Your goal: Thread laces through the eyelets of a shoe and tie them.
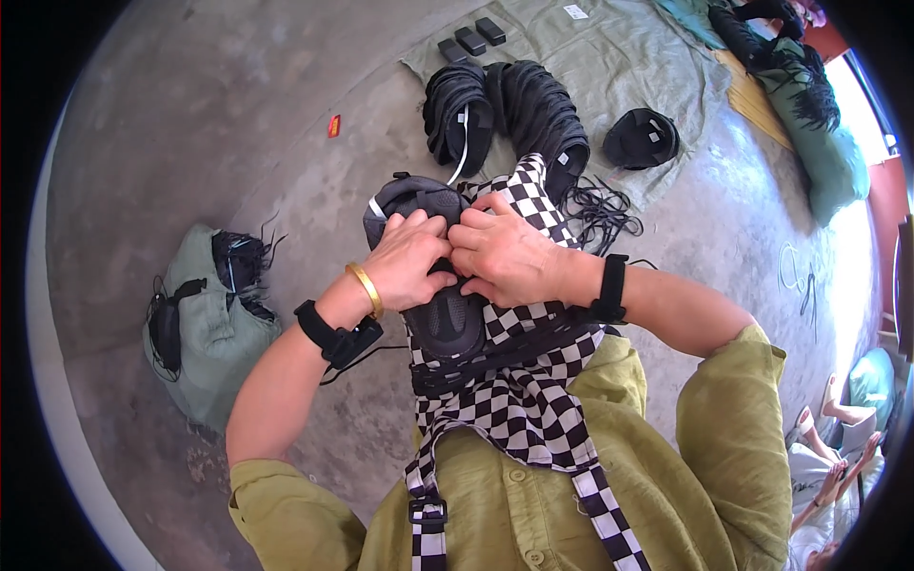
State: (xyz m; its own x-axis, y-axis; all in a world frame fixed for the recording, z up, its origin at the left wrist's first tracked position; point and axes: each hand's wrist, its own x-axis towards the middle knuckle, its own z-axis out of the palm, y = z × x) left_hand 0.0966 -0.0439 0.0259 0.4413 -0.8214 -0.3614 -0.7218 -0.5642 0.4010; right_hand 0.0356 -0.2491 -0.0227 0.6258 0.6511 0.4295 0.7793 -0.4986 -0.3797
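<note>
On my lap, over a black-and-white checked apron, rests a black shoe upper. Its rounded toe points toward me, and a white strip shows at its far left edge. My left hand grips it from the left with bent fingers. Close beside it, my right hand is closed on the middle of the upper, the fingertips of both hands nearly meeting. Whatever lies between the fingertips is hidden. Black laces lie across the apron just below the toe.
Beyond my knees, stacked black shoe uppers stand on a grey-green cloth. A single upper lies right of them, near a bundle of black laces. A green sack sits left. Another person is at lower right.
</note>
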